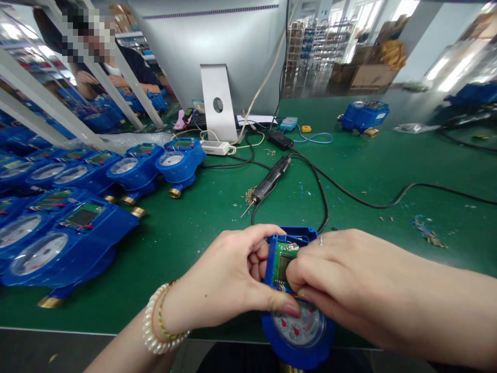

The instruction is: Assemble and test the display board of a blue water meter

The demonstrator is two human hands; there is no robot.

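Observation:
A blue water meter [272, 331] with a round dial [301, 329] lies at the table's front edge, just below the middle of the view. Its upper housing is uncovered and shows a green circuit board [280, 254] with a small dark display and thin coloured wires. My left hand [229, 280] grips the meter from the left, its thumb lying across the dial's top. Over the right side of the board, my right hand [341, 285] has its fingers pinched together near the wires. What lies between those fingertips is hidden.
An electric screwdriver [272, 178] lies beyond the meter beside a pile of small screws [250, 196]. Several blue meters [180, 160] stand in rows at left; another meter [365, 116] is at far right. A monitor [217, 98] stands behind. A black cable [373, 204] crosses the table. Another person [132, 67] sits opposite.

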